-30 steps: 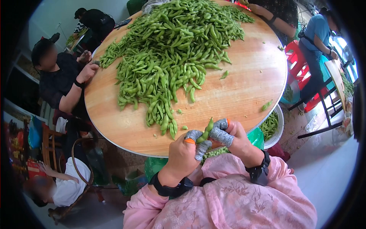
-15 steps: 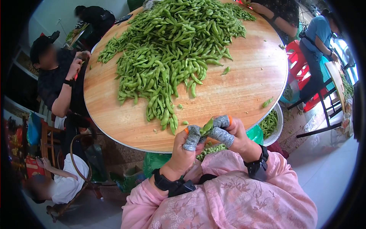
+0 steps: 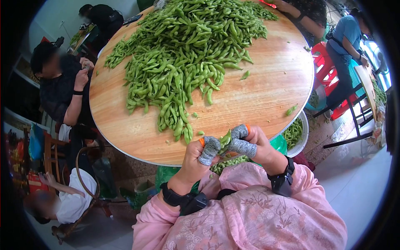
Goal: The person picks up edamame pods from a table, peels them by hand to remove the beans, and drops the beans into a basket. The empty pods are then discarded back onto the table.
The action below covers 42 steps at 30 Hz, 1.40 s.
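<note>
Between my two hands is a green soybean pod [image 3: 225, 139], pinched at the near edge of the table. My left hand [image 3: 200, 151] closes on its left side, with grey knitted sleeves on the fingers. My right hand [image 3: 250, 143], in similar grey finger sleeves with an orange rim, grips it from the right. Below the hands, shelled green beans [image 3: 228, 163] lie in a container over my lap, partly hidden by my hands and clothing. A large heap of pods [image 3: 187, 54] covers the far part of the round wooden table [image 3: 254, 104].
A white basket [image 3: 307, 133] of pods stands beyond the table's right edge. Loose pods lie near that edge. One person [image 3: 62, 83] sits at the left with hands together; another's arm [image 3: 308, 23] reaches in at the far right. Red plastic chairs [image 3: 324, 62] stand behind.
My left hand has shifted slightly, and the pod between my hands looks more tilted and opened. A small bean-like piece now shows below my hands. The person at the left has moved their hands.
</note>
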Motion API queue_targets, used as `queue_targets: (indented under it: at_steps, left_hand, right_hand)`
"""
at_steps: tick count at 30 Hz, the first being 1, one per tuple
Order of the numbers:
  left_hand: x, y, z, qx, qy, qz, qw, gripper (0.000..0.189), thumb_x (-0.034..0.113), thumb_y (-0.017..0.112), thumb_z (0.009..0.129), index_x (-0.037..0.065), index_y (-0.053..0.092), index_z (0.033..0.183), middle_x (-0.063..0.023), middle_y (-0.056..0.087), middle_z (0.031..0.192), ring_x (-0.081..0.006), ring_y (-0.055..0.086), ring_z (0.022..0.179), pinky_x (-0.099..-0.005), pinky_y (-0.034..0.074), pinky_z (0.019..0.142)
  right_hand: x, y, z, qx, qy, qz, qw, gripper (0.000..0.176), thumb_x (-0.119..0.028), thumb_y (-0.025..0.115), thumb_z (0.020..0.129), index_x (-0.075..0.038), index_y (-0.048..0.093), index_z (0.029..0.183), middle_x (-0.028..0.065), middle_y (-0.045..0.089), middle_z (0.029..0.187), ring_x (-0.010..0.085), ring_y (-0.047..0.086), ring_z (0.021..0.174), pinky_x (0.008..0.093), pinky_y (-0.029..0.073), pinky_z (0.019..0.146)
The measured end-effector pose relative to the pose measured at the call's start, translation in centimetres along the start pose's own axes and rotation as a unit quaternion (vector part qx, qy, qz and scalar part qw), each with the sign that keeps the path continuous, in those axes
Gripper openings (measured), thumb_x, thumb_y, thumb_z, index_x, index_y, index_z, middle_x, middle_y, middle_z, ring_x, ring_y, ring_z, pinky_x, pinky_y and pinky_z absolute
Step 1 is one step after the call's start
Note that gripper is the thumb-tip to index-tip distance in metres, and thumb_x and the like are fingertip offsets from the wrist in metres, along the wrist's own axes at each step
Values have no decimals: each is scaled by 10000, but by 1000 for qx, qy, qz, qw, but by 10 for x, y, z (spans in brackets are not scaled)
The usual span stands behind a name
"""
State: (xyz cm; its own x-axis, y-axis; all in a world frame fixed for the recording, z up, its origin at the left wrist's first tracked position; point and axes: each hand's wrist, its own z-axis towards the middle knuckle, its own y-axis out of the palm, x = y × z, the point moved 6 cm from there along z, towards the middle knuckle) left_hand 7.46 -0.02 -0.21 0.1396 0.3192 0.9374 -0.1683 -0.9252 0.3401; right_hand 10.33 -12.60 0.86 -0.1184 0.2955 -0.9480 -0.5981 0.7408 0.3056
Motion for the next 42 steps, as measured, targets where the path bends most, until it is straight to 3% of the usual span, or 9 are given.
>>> queue_targets:
  at_steps: [3, 9, 16, 18, 20, 26, 30, 32, 42]
  left_hand:
    - [3, 2, -1, -11, -8, 61, 998, 41, 21, 530, 797, -8, 545, 821, 12, 534, 676, -49, 463, 594, -185, 395, 540]
    - [9, 10, -1, -15, 9, 148, 989, 64, 10, 521, 785, -36, 538, 825, -6, 548, 691, -53, 479, 627, -205, 414, 554]
    - [10, 14, -5, -38, 56, 346, 936, 123, 35, 524, 753, -58, 528, 834, -69, 535, 607, -73, 475, 570, -236, 402, 508]
    - [11, 13, -8, -12, 52, 312, 949, 124, 29, 498, 746, -57, 528, 830, -72, 531, 596, -79, 474, 559, -244, 400, 499]
    - [6, 9, -9, 13, 46, 278, 959, 131, 24, 473, 740, -56, 529, 826, -75, 526, 585, -85, 473, 547, -252, 398, 491]
    - [-3, 2, -11, 0, 63, 253, 965, 155, 11, 414, 800, -28, 497, 926, -43, 544, 825, -81, 523, 728, -208, 454, 643]
    - [12, 0, -8, 18, 38, 187, 981, 157, 19, 518, 779, -9, 499, 932, -39, 541, 849, -78, 519, 741, -210, 435, 671]
    - [10, 5, -2, -25, 34, 170, 985, 184, 36, 628, 738, 0, 520, 881, -20, 551, 807, -73, 525, 731, -208, 426, 650]
    - [-1, 10, -12, -124, -90, 95, 984, 166, 7, 602, 756, -16, 547, 910, -24, 581, 822, -78, 542, 756, -203, 436, 667]
  right_hand:
    - [6, -2, 0, 21, 42, 59, 997, 118, -113, 574, 805, 2, 550, 794, -13, 542, 726, 47, 466, 662, 196, 383, 582]
    - [-2, 0, 0, 4, 6, -147, 989, 125, -110, 564, 808, 6, 546, 764, -21, 526, 682, 47, 445, 598, 206, 365, 513]
    - [8, 4, -4, 29, 106, 9, 994, 136, -86, 554, 809, 38, 554, 755, 10, 562, 681, 54, 492, 636, 216, 414, 564]
    - [8, 5, -4, 24, 102, -2, 994, 132, -77, 550, 809, 46, 555, 762, 20, 570, 682, 59, 506, 647, 218, 424, 579]
    - [-11, 13, -3, -12, 12, -159, 987, 114, -63, 543, 805, 48, 556, 780, 29, 569, 680, 63, 507, 643, 218, 424, 577]
    - [4, -1, -4, 28, 52, -156, 986, 129, -79, 553, 791, 39, 570, 741, 13, 556, 627, 59, 451, 588, 242, 397, 522]
    - [7, -3, -7, 64, 79, -150, 983, 136, -94, 573, 781, 34, 573, 733, 32, 538, 585, 70, 424, 557, 261, 384, 502]
    - [-9, 14, -3, -17, -4, -246, 969, 119, -91, 584, 770, 26, 572, 749, 64, 507, 567, 81, 405, 542, 268, 378, 499]
    - [9, 8, -15, -103, 71, -70, 990, 102, -65, 598, 757, 30, 580, 790, 69, 526, 599, 50, 453, 595, 244, 394, 521]
